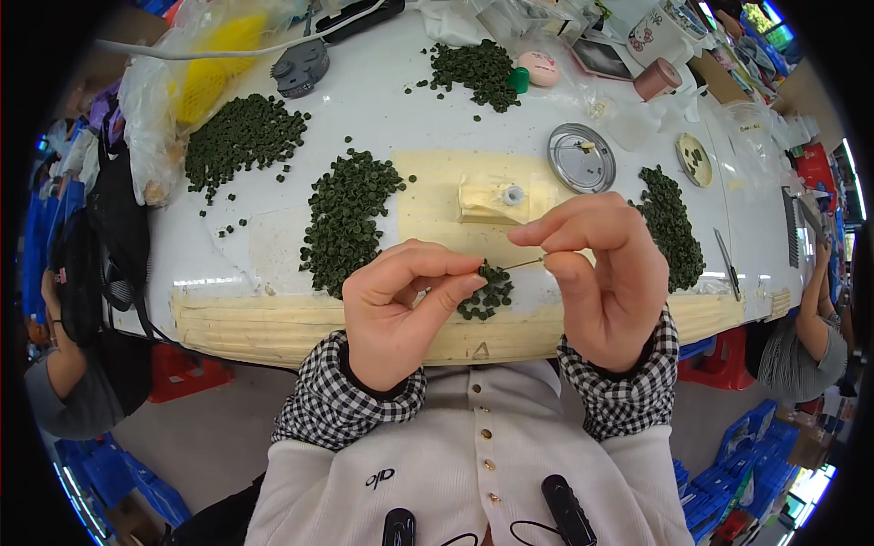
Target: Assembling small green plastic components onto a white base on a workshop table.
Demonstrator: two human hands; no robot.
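My left hand [401, 296] is closed, thumb and forefinger pinching a small dark green cup-shaped piece [482, 269]. From it a thin wire-like stem [523, 264] runs across to the fingertips of my right hand [608, 273], which pinch its other end while the forefinger stays raised. Just below the left fingertips lies a small cluster of the same green pieces [485, 303]. A larger heap of green pieces [346, 218] sits to the left of my left hand, and another green heap [672, 232] lies to the right of my right hand.
Beyond my hands stands a cream block with a white nozzle [513, 196]. A round metal tin [581, 158], a yellowish dish [694, 160] and a slim knife-like tool [727, 262] lie rightward. More green heaps [244, 141] are farther back. Other people sit at both sides.
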